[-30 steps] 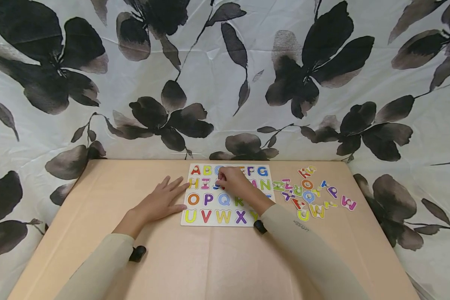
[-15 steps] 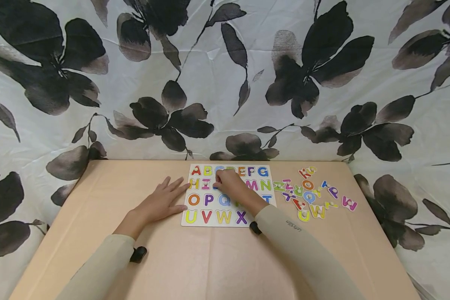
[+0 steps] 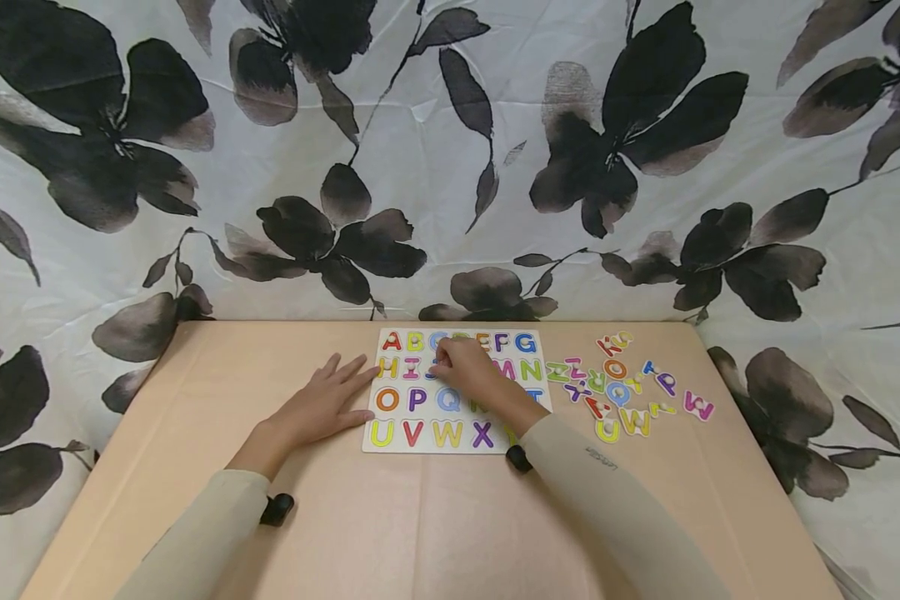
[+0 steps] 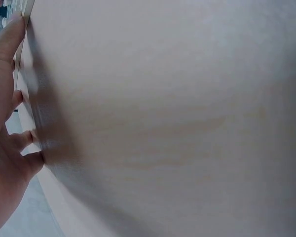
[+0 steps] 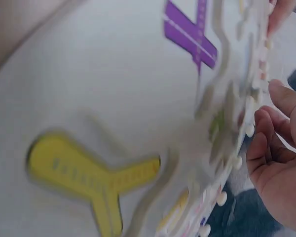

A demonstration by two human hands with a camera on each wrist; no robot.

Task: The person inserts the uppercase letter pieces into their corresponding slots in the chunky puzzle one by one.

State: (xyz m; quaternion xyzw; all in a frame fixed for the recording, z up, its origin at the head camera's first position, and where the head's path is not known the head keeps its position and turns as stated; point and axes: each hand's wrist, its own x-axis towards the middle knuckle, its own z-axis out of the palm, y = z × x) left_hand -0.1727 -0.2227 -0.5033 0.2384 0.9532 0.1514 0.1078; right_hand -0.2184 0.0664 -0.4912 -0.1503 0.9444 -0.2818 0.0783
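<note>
A white alphabet puzzle board (image 3: 420, 413) with coloured letters lies at the table's far edge. My left hand (image 3: 321, 398) rests flat beside it, fingers spread and fingertips touching its left edge; in the left wrist view the left hand (image 4: 5, 113) shows at the left border. Above the middle of the board, my right hand (image 3: 461, 365) has curled fingers, pinching the blue letter J piece (image 3: 431, 373) at its place in the second row. The hand mostly covers this piece. In the right wrist view the right hand (image 5: 281, 148) stands bent at the knobbed letters.
Right of the board lie several loose letter pieces, among them a blue O-like piece (image 3: 617, 393), a yellow W (image 3: 634, 422) and a pink letter (image 3: 697, 406) set apart. A floral cloth (image 3: 435, 167) hangs behind the table (image 3: 420, 525).
My right hand shifts slightly over the same spot on the board, its forearm swinging left and then back right. The left hand and the loose letters stay put.
</note>
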